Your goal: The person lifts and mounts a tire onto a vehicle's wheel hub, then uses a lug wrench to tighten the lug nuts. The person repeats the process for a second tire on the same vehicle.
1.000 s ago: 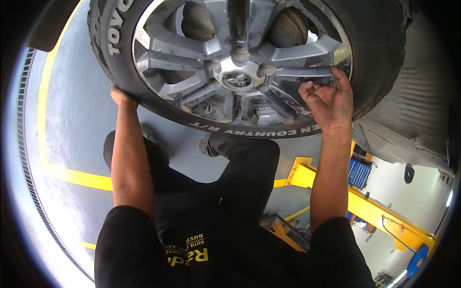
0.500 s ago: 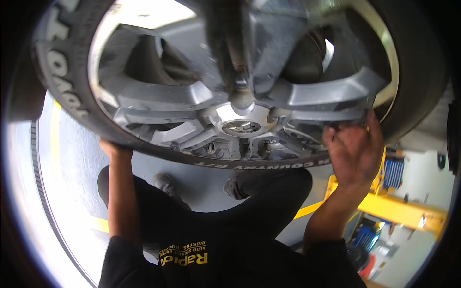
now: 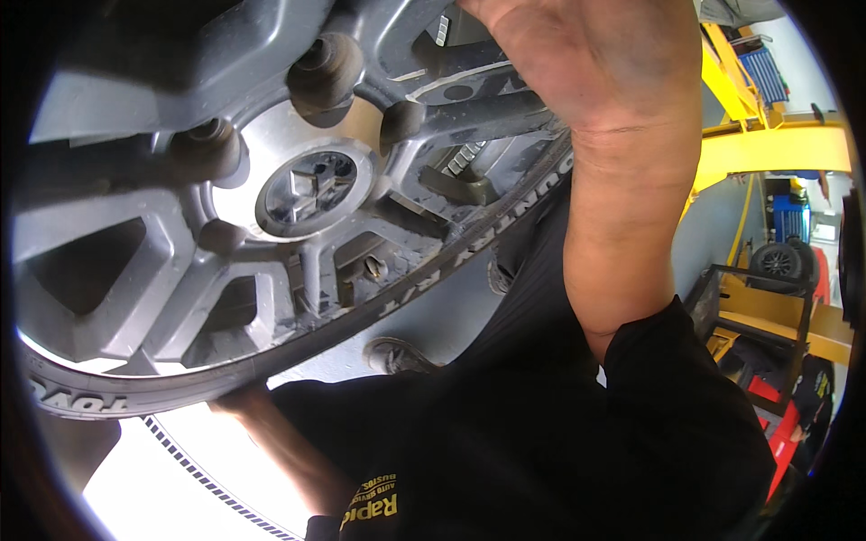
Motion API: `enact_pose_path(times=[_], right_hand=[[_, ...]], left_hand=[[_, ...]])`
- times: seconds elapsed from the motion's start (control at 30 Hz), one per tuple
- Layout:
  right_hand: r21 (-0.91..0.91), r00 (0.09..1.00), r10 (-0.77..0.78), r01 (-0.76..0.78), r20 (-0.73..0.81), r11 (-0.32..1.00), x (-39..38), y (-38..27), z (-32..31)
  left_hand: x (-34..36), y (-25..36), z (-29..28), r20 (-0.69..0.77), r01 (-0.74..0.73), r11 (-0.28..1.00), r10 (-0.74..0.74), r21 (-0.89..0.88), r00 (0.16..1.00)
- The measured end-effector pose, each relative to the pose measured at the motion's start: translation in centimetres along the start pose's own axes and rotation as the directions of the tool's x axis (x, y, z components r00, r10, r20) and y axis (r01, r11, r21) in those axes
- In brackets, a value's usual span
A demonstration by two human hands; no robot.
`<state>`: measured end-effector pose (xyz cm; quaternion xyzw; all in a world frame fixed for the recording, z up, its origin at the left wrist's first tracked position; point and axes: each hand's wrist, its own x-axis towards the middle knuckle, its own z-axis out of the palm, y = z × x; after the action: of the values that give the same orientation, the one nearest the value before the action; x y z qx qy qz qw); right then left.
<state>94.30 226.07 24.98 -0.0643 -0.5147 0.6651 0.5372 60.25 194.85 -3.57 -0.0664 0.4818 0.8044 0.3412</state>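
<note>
While the dark-sleeved forearms come up from below, the wheel (image 3: 298,194) fills nearly the whole view, so take its centre cap (image 3: 316,185) as the marker. Right hand (image 3: 586,63) sits above and to the right of that cap, palm flat toward the camera against the spokes; its fingers run off the top edge, so I cannot tell whether they are spread or curled. Left hand (image 3: 242,397) is below the cap, tucked under the tyre (image 3: 117,397) at its lower sidewall, mostly hidden, fingers not readable either. Both hands bear the wheel between them, tilted and very close to the face. Around the cap, the lug holes (image 3: 320,68) look empty, no nuts showing, which suggests the wheel is free of any hub and being carried; whether it is going on or coming off cannot be judged. Beyond the wheel, lower right of the cap, grey floor, then yellow lift arms (image 3: 776,153) and a red cart (image 3: 776,424) farther off.
</note>
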Motion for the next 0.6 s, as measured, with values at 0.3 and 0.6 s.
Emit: enact_pose_path(times=[0.3, 0.6], right_hand=[[-0.084, 0.907, -0.21, 0.193, -0.365, 0.978, -0.7, 1.7, 0.0], [0.16, 0.922, 0.2, -0.154, -0.332, 0.975, -3.3, -3.5, -3.2]], left_hand=[[-1.5, 0.4, 1.7, -0.009, -0.169, 0.984, 0.17, 0.047, 0.985], [-2.2, 0.5, -0.6, 0.059, -0.531, 0.806, 0.535, 0.26, 0.842]])
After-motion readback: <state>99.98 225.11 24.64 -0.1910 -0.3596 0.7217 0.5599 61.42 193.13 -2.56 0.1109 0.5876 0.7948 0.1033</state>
